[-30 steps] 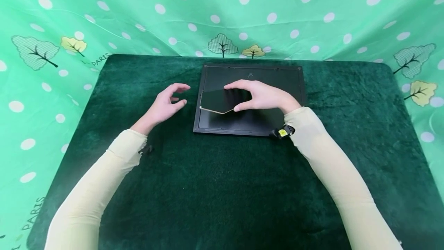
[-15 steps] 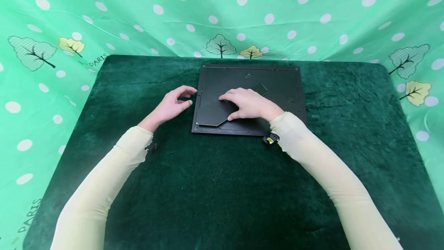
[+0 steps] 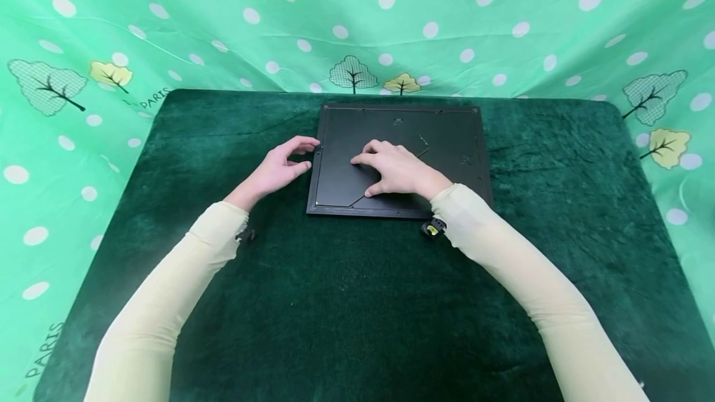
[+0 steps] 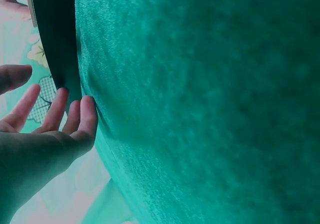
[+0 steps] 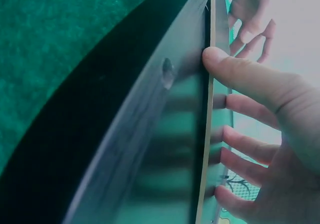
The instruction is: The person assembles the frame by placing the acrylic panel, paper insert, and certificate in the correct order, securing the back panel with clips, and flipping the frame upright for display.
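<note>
A flat black rectangular frame [image 3: 483, 160] lies at the back of the table. Set into its left part is a thin black board [image 3: 335, 175] with a slanted lower edge; its tan cut edge [image 5: 205, 154] shows in the right wrist view. My right hand [image 3: 399, 169] grips this board, thumb at the slanted edge and fingertips on the upper face. My left hand [image 3: 276, 166] is loosely curved at the frame's left side, its fingertips right at the rim. In the left wrist view, the same left hand [image 4: 55, 136] has its fingers spread beside the frame's dark side.
Dark green velvet cloth [image 3: 346, 303] covers the table. Behind and along the sides hangs a light green curtain [image 3: 313, 5] with white dots and printed trees. A small black wrist camera [image 3: 432, 227] sits under the right cuff.
The board, tilted up a second ago, has come down flat into the frame with my right hand on it. My left hand has moved slightly right, up to the frame's edge.
</note>
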`<state>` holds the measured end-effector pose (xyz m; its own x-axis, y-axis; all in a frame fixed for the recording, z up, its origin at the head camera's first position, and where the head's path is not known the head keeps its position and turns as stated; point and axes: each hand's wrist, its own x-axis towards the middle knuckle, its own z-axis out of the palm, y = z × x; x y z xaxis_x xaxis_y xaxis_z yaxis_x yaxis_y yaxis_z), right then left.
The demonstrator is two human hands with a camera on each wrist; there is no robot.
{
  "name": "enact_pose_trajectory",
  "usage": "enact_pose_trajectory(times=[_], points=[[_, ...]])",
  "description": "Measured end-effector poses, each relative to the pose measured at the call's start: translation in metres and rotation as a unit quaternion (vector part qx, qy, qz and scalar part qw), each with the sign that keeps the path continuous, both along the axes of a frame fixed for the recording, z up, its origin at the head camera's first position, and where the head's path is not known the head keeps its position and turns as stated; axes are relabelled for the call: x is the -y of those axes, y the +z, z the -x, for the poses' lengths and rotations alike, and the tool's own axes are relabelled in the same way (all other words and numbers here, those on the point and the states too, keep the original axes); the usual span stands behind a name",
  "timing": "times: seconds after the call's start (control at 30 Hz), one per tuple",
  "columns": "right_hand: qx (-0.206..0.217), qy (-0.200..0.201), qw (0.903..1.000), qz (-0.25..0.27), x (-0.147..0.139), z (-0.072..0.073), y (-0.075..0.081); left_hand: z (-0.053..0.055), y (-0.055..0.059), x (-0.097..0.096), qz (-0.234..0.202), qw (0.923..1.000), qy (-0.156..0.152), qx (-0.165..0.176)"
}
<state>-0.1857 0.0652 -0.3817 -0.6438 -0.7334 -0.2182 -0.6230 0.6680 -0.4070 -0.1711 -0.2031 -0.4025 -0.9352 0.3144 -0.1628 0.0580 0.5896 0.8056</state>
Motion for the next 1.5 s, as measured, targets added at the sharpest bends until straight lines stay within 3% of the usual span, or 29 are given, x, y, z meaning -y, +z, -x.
enact_pose_trajectory(times=[0.13,0.37,0.63,0.87,1.0,1.17,1.37,1.5], points=[[0.026,0.001,0.9994,0.022,-0.004,0.000,0.000,0.001,0.002,-0.002,0.004,1.0000,0.001,0.001],[0.087,0.000,0.9877,0.129,-0.030,0.001,0.008,0.000,-0.002,0.001,0.010,0.9998,-0.007,-0.012],[0.087,-0.060,0.9804,0.167,-0.079,-0.006,0.017,0.000,-0.002,0.004,0.010,0.9997,-0.011,-0.017],[0.096,-0.140,0.9677,0.187,-0.130,-0.014,0.012,0.016,-0.004,-0.001,-0.020,0.9994,0.022,0.016],[0.112,-0.200,0.9491,0.216,-0.156,-0.020,0.006,0.026,-0.008,-0.005,-0.037,0.9973,0.046,0.045],[0.138,-0.273,0.9183,0.252,-0.176,-0.025,-0.008,0.039,-0.010,-0.007,-0.044,0.9941,0.067,0.073],[0.196,-0.356,0.8759,0.260,-0.180,-0.026,-0.023,0.042,-0.013,-0.008,-0.072,0.9897,0.087,0.088],[0.244,-0.384,0.8503,0.265,-0.179,-0.021,-0.025,0.044,-0.017,-0.008,-0.096,0.9848,0.101,0.104]])
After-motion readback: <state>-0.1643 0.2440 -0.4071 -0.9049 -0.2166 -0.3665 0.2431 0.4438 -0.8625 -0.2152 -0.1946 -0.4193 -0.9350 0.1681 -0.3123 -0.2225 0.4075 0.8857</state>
